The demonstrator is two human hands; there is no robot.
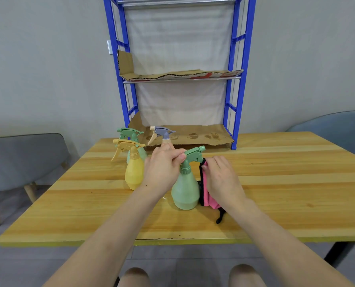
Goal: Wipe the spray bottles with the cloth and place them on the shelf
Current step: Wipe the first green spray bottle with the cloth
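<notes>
Now left hand point(164, 168) pinches green bottle point(185, 189); right hand point(221, 177), seemingly, grips cloth point(210, 200).

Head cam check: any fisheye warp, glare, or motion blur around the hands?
Head view: wide-angle warp, blue shelf uprights splay outward toward the top; soft even light, faint shadows on the table by the near green bottle; no glare; left hand on its sprayer and right hand holding the cloth show no motion streaks, just mild softness.

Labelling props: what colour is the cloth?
The cloth is pink with black trim, in the right hand; head view.
</notes>
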